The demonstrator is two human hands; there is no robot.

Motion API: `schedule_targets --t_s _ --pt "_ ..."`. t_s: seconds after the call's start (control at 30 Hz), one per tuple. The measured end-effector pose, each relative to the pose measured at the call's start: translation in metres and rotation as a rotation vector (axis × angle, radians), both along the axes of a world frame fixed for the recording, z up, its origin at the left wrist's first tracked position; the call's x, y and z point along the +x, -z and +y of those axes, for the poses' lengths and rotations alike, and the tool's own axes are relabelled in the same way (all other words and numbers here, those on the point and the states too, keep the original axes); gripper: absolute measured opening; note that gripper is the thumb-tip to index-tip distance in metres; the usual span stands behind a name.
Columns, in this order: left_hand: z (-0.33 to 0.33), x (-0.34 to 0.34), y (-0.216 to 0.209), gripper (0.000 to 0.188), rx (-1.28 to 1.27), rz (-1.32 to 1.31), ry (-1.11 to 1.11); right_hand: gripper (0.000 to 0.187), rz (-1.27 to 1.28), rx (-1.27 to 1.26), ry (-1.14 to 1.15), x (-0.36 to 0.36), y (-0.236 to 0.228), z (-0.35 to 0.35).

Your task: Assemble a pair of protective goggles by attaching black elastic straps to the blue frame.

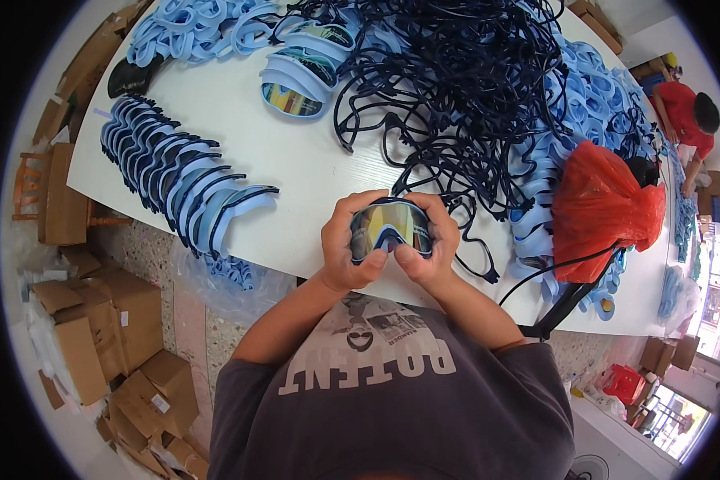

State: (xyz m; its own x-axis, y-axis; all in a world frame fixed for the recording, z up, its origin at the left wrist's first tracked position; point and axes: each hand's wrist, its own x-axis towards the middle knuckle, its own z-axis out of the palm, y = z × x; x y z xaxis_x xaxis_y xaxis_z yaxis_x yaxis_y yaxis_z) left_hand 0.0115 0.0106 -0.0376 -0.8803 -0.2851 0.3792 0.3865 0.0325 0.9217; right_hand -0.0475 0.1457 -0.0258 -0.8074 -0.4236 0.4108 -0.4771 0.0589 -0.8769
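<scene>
Both hands hold one swim goggle mask [390, 225] with a mirrored gold-tinted lens and a dark blue frame, just above the near edge of the white table [288, 168]. My left hand [347, 250] grips its left side, thumb pressed on the lower rim. My right hand [434, 244] grips its right side, thumb at the nose bridge. A tangle of dark blue straps [448, 88] lies right behind the hands.
A row of light blue frames with dark inserts [176, 180] lines the table's left. Finished mirrored masks [300, 76] lie at the back, a red plastic bag [604, 208] at the right. Cardboard boxes [108, 328] stand on the floor. A person in red [688, 120] works far right.
</scene>
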Motion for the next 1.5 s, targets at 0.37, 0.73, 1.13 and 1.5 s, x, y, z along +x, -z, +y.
schedule_targets --t_s 0.37,0.73,1.13,1.5 --pt "0.001 -0.009 -0.001 0.054 -0.117 0.162 -0.147 0.056 0.004 -0.058 0.025 0.0 0.012 -0.008" --pt "-0.05 -0.003 -0.059 0.074 -1.126 0.133 0.123 0.045 0.304 0.63 -0.355 -0.026 -0.061 0.01" --pt "-0.004 -0.01 -0.009 0.069 -0.086 0.254 0.316 0.046 0.153 0.352 -0.286 -0.003 -0.058 0.002" --pt "0.013 -0.006 -0.015 0.025 -0.157 0.31 0.149 0.034 0.302 0.188 -0.185 0.002 -0.039 0.001"
